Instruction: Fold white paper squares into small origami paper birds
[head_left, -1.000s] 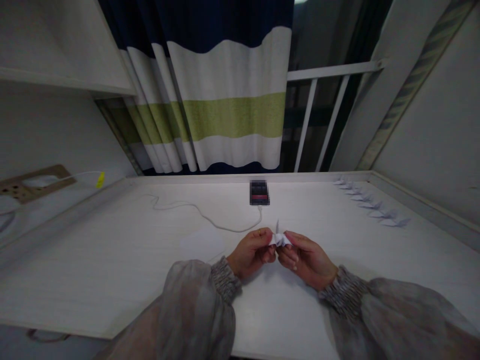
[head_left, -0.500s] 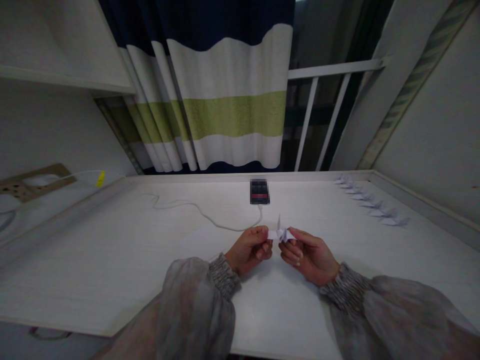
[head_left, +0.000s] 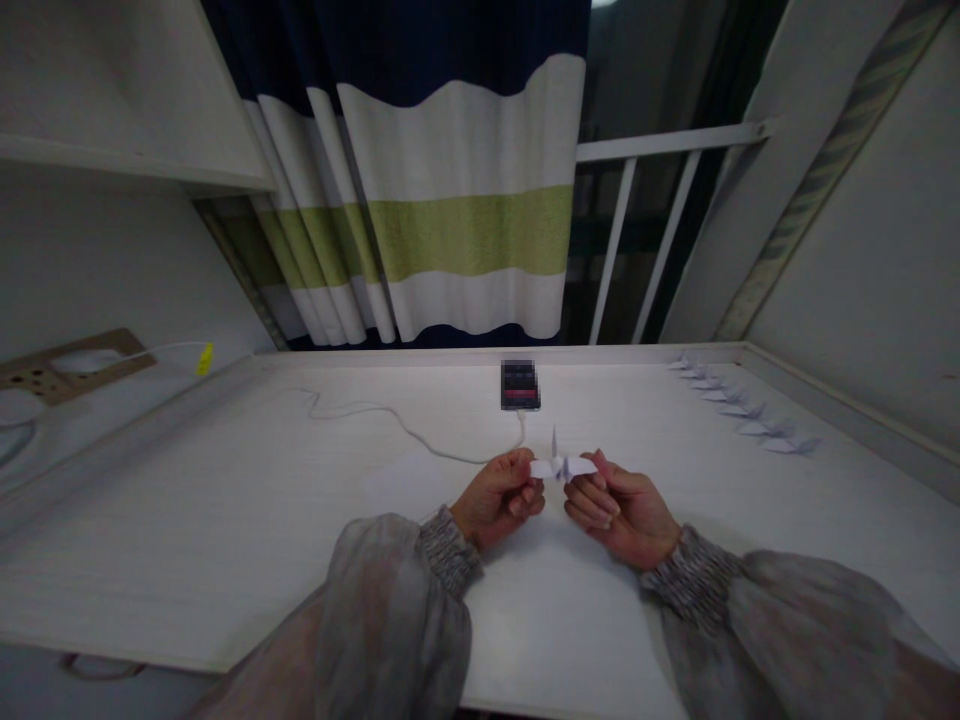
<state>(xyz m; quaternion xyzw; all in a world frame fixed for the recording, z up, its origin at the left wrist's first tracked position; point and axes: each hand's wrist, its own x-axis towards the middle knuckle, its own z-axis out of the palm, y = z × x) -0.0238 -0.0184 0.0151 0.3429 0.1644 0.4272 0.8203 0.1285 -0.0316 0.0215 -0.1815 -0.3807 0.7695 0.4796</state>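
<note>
A small white paper crane (head_left: pixel 558 467) is held up over the desk between my hands, a thin point of folded paper rising from its middle. My left hand (head_left: pixel 504 496) pinches the wing on the left between thumb and fingers. At the opposite wing, my right hand (head_left: pixel 621 505) has its thumb and fingertips closed on the paper, the other fingers curled beneath. Both wings stretch out sideways. Several finished-looking paper cranes (head_left: pixel 739 408) stand in a slanting row at the back right of the desk.
Beyond my hands lies a phone (head_left: pixel 520 385) with a blurred screen, joined to a white cable (head_left: pixel 420 436) that snakes left. A pale paper sheet (head_left: pixel 405 482) lies left of my left hand. A socket strip (head_left: pixel 75 368) is on the left wall; a curtain (head_left: pixel 465 230) hangs behind the desk.
My right hand has shifted slightly right along the crane's wing, and that wing now shows spread out flatter. My left hand keeps its pinch almost in place.
</note>
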